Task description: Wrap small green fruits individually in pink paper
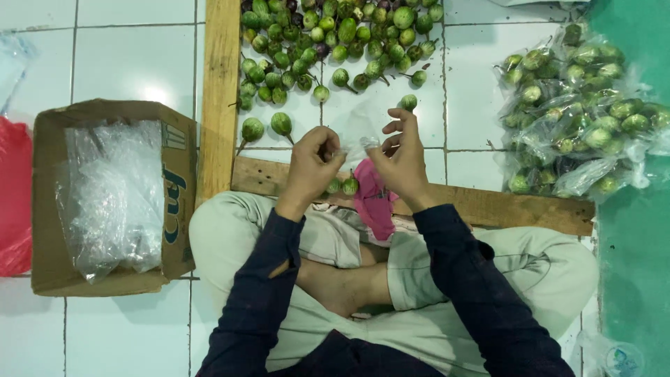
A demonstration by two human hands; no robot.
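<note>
My left hand and my right hand are raised side by side over my lap, both pinching the top of a small clear plastic bag. The bag hangs between them with a few small green eggplants at its bottom. A pink cloth lies on my lap under my right hand. Beyond my hands, a heap of loose small green eggplants is spread on the white tile floor.
A cardboard box with clear plastic bags inside stands at the left. Wooden planks frame the eggplant heap. A pile of filled clear bags of eggplants lies at the right, by a green surface. A red bag is at the far left.
</note>
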